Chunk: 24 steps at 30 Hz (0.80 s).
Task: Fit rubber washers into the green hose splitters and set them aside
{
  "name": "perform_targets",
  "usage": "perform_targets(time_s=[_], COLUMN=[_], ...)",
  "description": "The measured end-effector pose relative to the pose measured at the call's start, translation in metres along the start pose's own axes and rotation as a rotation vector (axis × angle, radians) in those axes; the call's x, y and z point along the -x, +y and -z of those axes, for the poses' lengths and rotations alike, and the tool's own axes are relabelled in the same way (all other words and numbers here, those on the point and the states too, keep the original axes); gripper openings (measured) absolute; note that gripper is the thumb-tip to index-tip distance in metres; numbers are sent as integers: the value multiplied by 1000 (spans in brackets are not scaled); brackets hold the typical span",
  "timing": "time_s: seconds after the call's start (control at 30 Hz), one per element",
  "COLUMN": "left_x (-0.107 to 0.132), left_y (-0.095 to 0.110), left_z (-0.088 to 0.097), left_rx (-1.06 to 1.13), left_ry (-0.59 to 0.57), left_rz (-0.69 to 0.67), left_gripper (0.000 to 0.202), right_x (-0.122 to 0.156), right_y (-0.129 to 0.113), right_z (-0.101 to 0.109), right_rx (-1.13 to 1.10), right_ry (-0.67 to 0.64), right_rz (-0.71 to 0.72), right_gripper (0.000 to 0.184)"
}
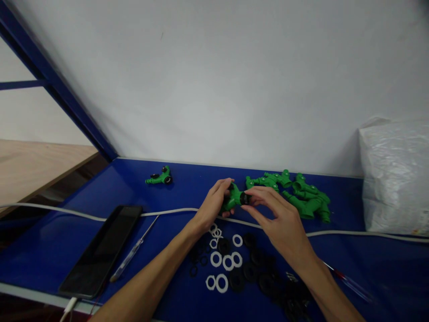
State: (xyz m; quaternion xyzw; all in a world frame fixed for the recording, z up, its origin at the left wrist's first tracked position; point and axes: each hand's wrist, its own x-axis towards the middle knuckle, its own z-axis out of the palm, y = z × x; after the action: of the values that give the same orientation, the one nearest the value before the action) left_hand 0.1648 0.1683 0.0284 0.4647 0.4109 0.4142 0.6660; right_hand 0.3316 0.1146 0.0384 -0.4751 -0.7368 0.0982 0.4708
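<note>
My left hand (pixel 214 203) is closed around a green plastic fitting (pixel 233 197), held just above the blue table (pixel 174 188). My right hand (pixel 278 219) pinches a small black ring (pixel 245 198) against the fitting's right end. Below the hands lie several loose white rings (pixel 228 261) and black rings (pixel 258 273). A pile of several green fittings (pixel 301 197) sits just right of my hands. One green fitting with black caps (pixel 160 177) lies alone at the back left.
A dark phone (pixel 102 248) and a clear-handled screwdriver (pixel 132 252) lie at the front left. A white cable (pixel 167 211) crosses the table. A white plastic bag (pixel 395 179) stands at the right. Another screwdriver (pixel 348 279) lies near my right forearm.
</note>
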Motion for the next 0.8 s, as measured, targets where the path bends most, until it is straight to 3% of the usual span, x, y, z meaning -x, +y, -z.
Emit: perform_targets(time_s=[0.1, 0.23, 0.37, 0.6, 0.8], left_x=[1, 3, 4, 5, 5], left_y=[2, 5, 5, 6, 6], left_z=[0, 0, 0, -2, 0], left_rx=[-45, -79, -87, -86, -46], left_ry=[49, 76, 73, 43, 44], left_rz=[32, 51, 57, 90, 86], left_gripper=[51, 47, 45, 50, 54], right_x=[0, 1, 3, 4, 5], right_y=[2, 3, 1, -2, -4], right_z=[-2, -4, -5, 0, -3], right_rx=[109, 177, 208, 238, 168], right_ry=[9, -19, 16, -16, -43], right_rz=[160, 230, 231, 88, 156], right_gripper=[15, 15, 18, 26, 29])
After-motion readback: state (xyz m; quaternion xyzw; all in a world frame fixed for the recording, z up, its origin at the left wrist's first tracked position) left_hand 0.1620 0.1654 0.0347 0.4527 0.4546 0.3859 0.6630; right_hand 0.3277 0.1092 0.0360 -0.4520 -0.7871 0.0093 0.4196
